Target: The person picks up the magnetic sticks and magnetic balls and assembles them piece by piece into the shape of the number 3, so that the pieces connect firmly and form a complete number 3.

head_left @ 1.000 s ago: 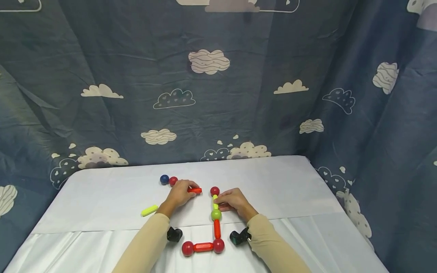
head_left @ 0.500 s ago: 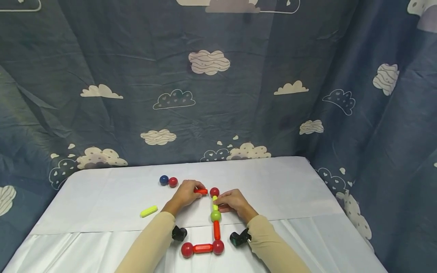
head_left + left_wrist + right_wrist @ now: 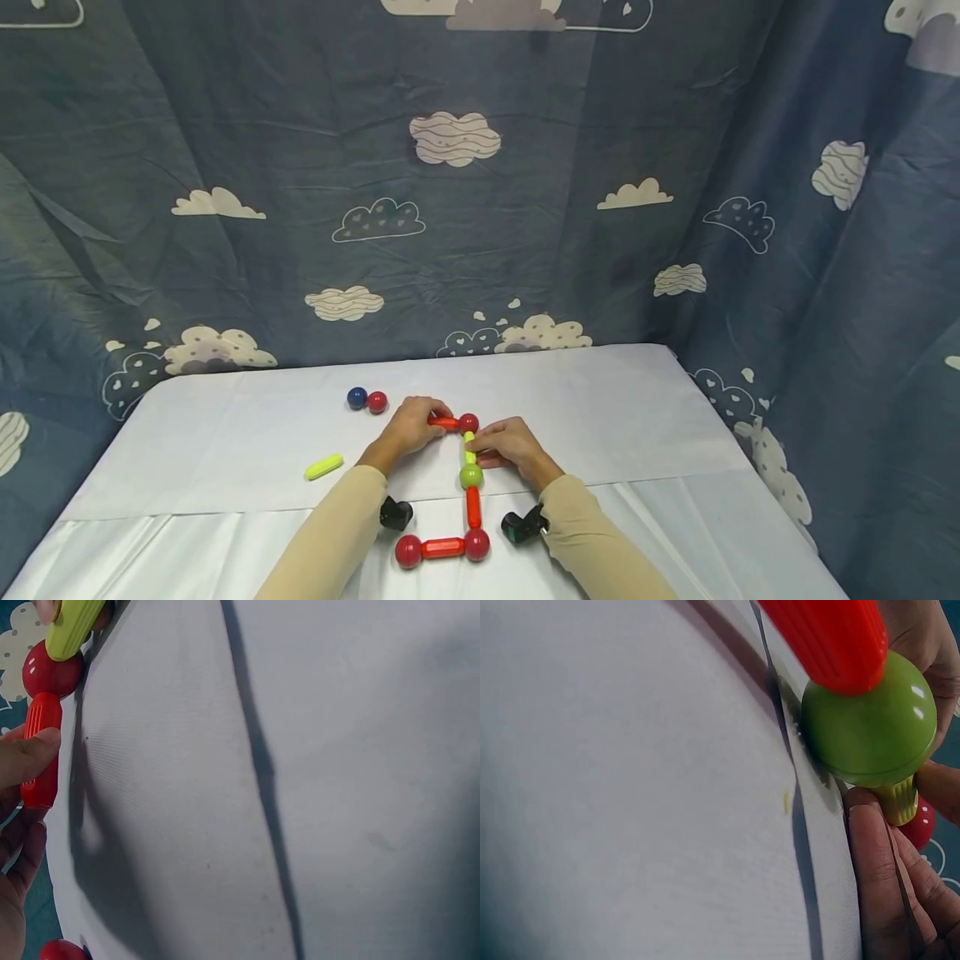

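My left hand (image 3: 410, 425) pinches a red rod (image 3: 43, 750) between thumb and fingers. The rod's far end meets a red ball (image 3: 468, 423) at the top of a joined chain. My right hand (image 3: 514, 445) holds the yellow rod (image 3: 470, 450) just below that ball, its fingers on both sides of it in the right wrist view. Under the yellow rod comes a green ball (image 3: 870, 720), then a second red rod (image 3: 473, 507) leading to a red corner ball (image 3: 477, 544). From there a third red rod (image 3: 442, 547) runs left to another red ball (image 3: 408, 552).
A loose yellow rod (image 3: 324, 467) lies left of my left forearm. A blue ball (image 3: 357, 398) and a red ball (image 3: 377, 402) sit side by side farther back. A cloud-patterned curtain (image 3: 525, 250) hangs behind the white-covered table (image 3: 600, 400).
My left hand has carried its red rod to the right, from a gap beside the chain's top red ball until rod and ball meet. The right hand stays on the yellow rod.
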Motion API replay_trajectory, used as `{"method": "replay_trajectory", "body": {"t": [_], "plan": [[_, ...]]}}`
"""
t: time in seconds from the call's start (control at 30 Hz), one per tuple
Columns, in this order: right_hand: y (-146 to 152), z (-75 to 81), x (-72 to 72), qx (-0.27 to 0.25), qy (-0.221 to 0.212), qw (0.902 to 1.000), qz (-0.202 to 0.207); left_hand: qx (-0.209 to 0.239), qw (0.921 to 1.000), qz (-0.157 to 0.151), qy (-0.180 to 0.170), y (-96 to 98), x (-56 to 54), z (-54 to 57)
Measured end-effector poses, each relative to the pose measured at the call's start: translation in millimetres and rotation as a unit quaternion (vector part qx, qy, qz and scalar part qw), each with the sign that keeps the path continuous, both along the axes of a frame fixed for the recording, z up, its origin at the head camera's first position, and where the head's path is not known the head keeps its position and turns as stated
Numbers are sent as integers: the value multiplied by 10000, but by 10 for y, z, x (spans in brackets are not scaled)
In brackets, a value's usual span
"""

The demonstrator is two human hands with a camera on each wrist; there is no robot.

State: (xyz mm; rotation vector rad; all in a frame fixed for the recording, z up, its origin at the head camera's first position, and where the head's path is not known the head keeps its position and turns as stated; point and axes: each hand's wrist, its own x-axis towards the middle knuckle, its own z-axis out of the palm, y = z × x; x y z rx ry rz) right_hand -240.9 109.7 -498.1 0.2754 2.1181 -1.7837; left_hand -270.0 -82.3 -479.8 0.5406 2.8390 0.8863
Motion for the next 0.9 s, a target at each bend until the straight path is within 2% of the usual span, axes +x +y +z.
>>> {"method": "replay_trajectory", "body": {"t": [0.47,0.7,0.9], "plan": [[-5,-8,9,40,72,10000,8,20,9999,56,-87,-1,33,8],[-12,6,16,108,21,9999,-7,-63,9999,-98,126,-24,11,-44],[0,13,16,72,2,10000,22,132,9999,96,21,-120,26,-7]]}}
